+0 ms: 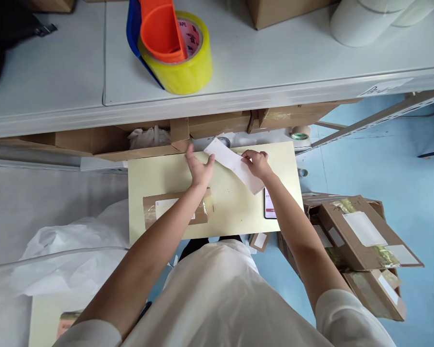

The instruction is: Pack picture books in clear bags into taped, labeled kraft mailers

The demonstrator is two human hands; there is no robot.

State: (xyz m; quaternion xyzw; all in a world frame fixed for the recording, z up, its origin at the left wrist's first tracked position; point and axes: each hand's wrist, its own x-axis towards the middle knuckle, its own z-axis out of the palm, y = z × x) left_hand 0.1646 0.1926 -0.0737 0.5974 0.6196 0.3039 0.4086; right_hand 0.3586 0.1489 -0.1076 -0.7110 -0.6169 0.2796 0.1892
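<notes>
A long white paper strip (224,153) slants above the pale yellow table (235,212); any print on it is too small to read. My right hand (256,164) pinches its upper edge, right of the middle. My left hand (199,168) is at the strip's left end with fingers spread and slightly blurred. The thumb reaches the strip's lower edge, and I cannot tell whether it touches. Below my left hand lies a taped cardboard box (150,212) with a white label, partly behind my left forearm. A phone (270,205) with a lit screen lies partly behind my right forearm.
A grey shelf (256,62) spans the front, holding a yellow tape roll (188,77) with an orange-and-blue dispenser. Open cardboard boxes (217,124) stand beneath it. At right, labelled parcels (361,236) are piled on the blue floor. White plastic sheeting (75,250) lies at left.
</notes>
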